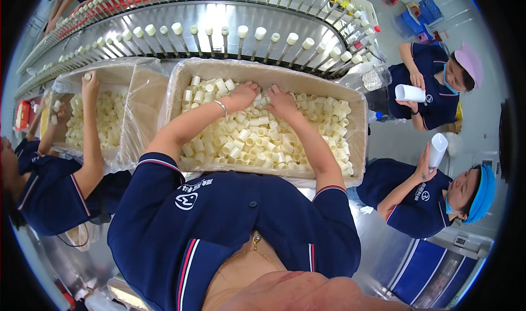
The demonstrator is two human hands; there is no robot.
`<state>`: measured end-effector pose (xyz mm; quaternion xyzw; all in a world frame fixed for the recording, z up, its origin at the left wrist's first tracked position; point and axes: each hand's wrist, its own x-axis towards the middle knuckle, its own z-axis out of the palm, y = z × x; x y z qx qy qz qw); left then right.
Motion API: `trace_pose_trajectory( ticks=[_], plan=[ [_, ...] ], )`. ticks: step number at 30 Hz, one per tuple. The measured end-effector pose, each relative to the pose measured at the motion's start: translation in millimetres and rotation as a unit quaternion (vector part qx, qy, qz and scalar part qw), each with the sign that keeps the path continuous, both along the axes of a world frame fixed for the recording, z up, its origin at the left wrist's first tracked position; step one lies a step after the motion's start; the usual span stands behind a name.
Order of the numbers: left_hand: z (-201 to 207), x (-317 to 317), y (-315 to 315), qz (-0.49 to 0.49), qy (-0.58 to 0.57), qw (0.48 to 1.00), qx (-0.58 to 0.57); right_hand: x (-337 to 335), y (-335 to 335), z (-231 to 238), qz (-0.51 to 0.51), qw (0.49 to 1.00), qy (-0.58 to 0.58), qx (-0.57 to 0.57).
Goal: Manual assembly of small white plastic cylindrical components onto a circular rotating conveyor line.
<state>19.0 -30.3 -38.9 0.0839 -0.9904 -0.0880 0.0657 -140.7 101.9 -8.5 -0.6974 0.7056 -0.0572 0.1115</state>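
Observation:
A large cardboard box lined with clear plastic is heaped with short cream plastic caps, hollow and cylinder-shaped. Both my hands reach in at its far side, close together. My left hand, below a silver bracelet, has its fingers bent down at the far wall; what they close on is hidden. Just to its right, my right hand rests over the caps, its fingers slightly apart and no cap visibly held. Beyond the box, a curved line of upright metal rods carries similar caps on the tips.
At left, a co-worker holds up a cap over a second lined box of caps. Two co-workers stand at right, each with a white cylinder. Behind the rods lies a steel surface; a white basket stands at its far right.

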Motion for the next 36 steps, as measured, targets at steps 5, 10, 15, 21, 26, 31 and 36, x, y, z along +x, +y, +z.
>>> trace_pose_trajectory(
  ticks=[5, 10, 15, 21, 26, 31, 36],
  plan=[
    [10, -10, -12, -0.012, -0.058, 0.991, 0.122, -5, -3, -30, 0.016, 0.997, -0.076, -0.002],
    [30, 11, -4, -0.001, -0.023, 0.981, 0.194, 2, -6, -6, -0.097, 0.967, -0.234, 0.029],
    [7, -19, 6, 0.055, -0.177, 0.981, 0.062, -2, -17, 43, -0.076, 0.952, -0.291, -0.054],
    [-3, -26, 10, 0.015, -0.167, 0.986, -0.014, -2, -45, 121, -0.069, 0.96, -0.172, -0.209],
    [32, -8, 17, -0.002, -0.122, 0.992, 0.028, -51, -106, 142, -0.056, 0.976, 0.1, -0.185],
    [99, 30, 15, -0.054, -0.049, 0.97, 0.23, -77, -131, 131, -0.065, 0.977, 0.2, 0.031],
    [118, 50, 5, 0.053, 0.054, 0.901, 0.428, -80, -105, 123, -0.191, 0.97, 0.144, -0.033]
  ],
)
